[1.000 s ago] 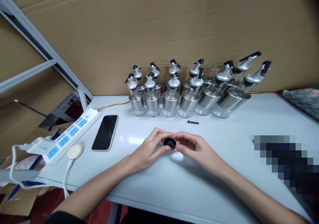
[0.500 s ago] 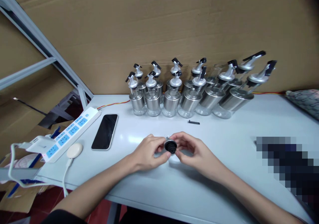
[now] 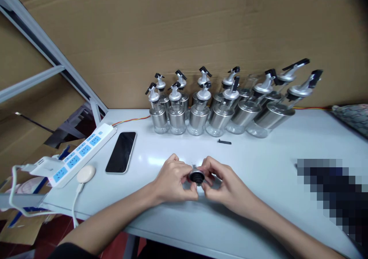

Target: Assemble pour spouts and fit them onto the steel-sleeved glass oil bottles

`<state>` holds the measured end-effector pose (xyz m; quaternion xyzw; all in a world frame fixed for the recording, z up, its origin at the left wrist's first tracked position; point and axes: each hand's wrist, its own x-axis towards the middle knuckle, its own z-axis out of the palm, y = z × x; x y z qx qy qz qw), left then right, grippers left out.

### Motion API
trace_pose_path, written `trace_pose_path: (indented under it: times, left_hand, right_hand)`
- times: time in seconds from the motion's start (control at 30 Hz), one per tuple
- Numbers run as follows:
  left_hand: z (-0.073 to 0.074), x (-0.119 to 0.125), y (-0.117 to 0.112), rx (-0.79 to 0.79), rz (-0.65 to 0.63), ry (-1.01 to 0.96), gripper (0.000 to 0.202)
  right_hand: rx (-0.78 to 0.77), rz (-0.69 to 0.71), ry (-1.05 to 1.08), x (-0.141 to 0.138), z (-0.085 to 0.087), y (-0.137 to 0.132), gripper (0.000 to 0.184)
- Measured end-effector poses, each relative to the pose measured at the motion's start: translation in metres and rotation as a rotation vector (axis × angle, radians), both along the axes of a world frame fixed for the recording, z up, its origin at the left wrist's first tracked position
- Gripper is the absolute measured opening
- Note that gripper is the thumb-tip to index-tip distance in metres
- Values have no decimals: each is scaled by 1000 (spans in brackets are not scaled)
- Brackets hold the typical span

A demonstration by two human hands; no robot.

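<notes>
Between my two hands, low over the table, is a silver pourer spout [image 3: 197,175] with a ribbed black stopper that faces me. The fingers of my left hand [image 3: 176,179] pinch it from the left, and those of my right hand [image 3: 220,178] grip its right side. Its silver top points away and is partly hidden by my fingers. Beyond my hands a small black lever [image 3: 224,141] lies flat on the table. Behind that stand several glass bottles with steel sleeves [image 3: 197,117], most topped with silver pourers and black levers.
The grey table [image 3: 161,220] meets a cardboard wall [image 3: 172,28] at the back. To the left lie a phone [image 3: 121,152], a white power strip [image 3: 83,155] and a round white charger [image 3: 86,173]. A patterned cushion-like thing [image 3: 352,117] and a pixelated dark shape [image 3: 333,193] are at the right.
The pourer spout and both hands have come slightly lower and nearer to me. My right fingers have shifted a little on its side. Bottles and lever lie as before.
</notes>
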<state>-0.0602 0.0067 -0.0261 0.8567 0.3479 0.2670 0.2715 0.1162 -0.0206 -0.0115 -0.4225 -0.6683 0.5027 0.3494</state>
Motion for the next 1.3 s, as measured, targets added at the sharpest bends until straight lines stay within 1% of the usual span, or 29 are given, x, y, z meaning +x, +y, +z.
trace_pose_path:
  times: [0.1, 0.2, 0.33, 0.4, 0.47, 0.57, 0.67, 0.77, 0.87, 0.97, 1.07, 1.17, 1.23, 1.27, 1.3]
  left_hand:
    - [2, 0, -2, 58, 2, -14, 25]
    - [2, 0, -1, 100, 12, 15, 24]
    - [-2, -3, 4, 153, 53, 24, 20]
    - [-4, -4, 6, 185, 50, 27, 19]
    - [-4, -6, 7, 205, 30, 38, 18]
    - [-3, -7, 8, 182, -11, 30, 19]
    - [-7, -8, 8, 144, -34, -38, 22]
    - [-14, -8, 9, 134, -44, -135, 27]
    - [-19, -8, 10, 172, -83, -168, 33]
    - [-19, -7, 11, 247, -147, -179, 34]
    - [-14, -8, 11, 273, -154, -183, 31]
    - [-10, -10, 12, 272, -142, -84, 25]
    - [-9, -10, 12, 313, -132, 12, 20]
    - [-8, -11, 12, 341, -126, 45, 18]
    - [-8, -10, 12, 368, -123, 62, 16]
  right_hand:
    - [2, -7, 5, 0, 0, -1, 13]
    - [23, -17, -2, 2, -1, -1, 14]
    - [79, -56, -35, 4, -4, 1, 20]
    - [103, -68, -47, 6, -5, 2, 22]
    - [109, -84, -28, 8, -6, 3, 21]
    - [150, -151, 17, 10, -8, 6, 17]
    - [201, -199, 23, 12, -8, 8, 17]
    - [176, -180, 34, 12, -7, 7, 19]
    - [160, -161, -1, 11, -6, 6, 22]
    - [167, -146, -44, 9, -5, 6, 22]
    - [194, -143, -84, 9, -4, 7, 17]
    - [275, -65, -201, 17, -2, 12, 15]
    - [410, -15, -348, 27, -3, 19, 18]
    - [496, -27, -431, 34, -5, 24, 21]
    - [575, -67, -512, 41, -7, 28, 24]
